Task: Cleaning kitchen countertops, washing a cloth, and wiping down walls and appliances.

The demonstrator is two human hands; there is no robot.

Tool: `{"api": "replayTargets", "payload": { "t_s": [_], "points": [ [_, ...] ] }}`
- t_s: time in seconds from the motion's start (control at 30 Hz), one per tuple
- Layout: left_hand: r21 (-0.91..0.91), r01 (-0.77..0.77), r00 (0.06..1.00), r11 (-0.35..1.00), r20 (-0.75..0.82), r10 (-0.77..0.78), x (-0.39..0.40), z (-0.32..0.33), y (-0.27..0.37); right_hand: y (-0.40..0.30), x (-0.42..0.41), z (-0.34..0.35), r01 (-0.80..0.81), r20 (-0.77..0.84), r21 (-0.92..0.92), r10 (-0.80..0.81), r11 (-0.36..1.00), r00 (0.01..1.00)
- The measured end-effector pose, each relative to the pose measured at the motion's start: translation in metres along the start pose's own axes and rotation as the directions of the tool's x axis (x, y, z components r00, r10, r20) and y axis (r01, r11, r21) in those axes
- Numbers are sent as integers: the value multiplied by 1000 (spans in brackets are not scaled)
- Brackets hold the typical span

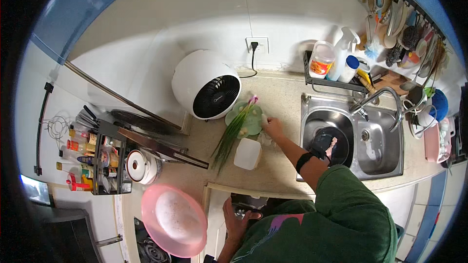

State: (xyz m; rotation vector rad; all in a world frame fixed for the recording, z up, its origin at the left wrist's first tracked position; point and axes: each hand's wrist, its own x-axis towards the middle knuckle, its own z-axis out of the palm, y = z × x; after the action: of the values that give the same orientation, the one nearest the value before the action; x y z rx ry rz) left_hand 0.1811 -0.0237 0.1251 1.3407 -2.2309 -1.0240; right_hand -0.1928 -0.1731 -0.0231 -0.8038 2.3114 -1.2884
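Observation:
My right hand (272, 127) reaches over the counter, its fingers at a small pale item beside the right edge of a green plate (256, 117); whether it grips that item is not clear. A bunch of scallions (234, 131) lies slantwise across the plate, with several small pale pieces around it. Just below the plate stands a white plastic container (248, 154). My left hand (237, 221) is low in front of my body, past the counter's front edge, fingers spread and nothing seen in it.
A white fan (206, 84) stands behind the plate. The double steel sink (378, 142) at the right holds a black pan (331, 146) with a piece of pinkish food. At lower left are a pink basin (173, 221), a lidded crock (140, 167) and a seasoning rack (109, 159).

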Motion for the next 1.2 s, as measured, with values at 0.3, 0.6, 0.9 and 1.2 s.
{"api": "replayTargets", "payload": {
  "t_s": [0.3, 0.6, 0.9, 1.2],
  "points": [
    [-25, 105, 994, 994, -21, -106, -25, 6, -23, -95, 91, -75, 36, -163, 694, 108, 719, 981],
    [-58, 303, 946, 951, -105, -307, -56, 28, -70, -101, 232, -55, 413, -616, -107, -386, 905, 686],
    [-278, 529, 820, 802, -74, -567, -81, 36, -91, -103, 218, -11, 396, -609, 49, -287, 917, 739],
    [-334, 418, 857, 845, -165, -489, -66, 45, -75, -122, 252, 66, 206, -1, 459, -232, 864, 973]
  ]
}}
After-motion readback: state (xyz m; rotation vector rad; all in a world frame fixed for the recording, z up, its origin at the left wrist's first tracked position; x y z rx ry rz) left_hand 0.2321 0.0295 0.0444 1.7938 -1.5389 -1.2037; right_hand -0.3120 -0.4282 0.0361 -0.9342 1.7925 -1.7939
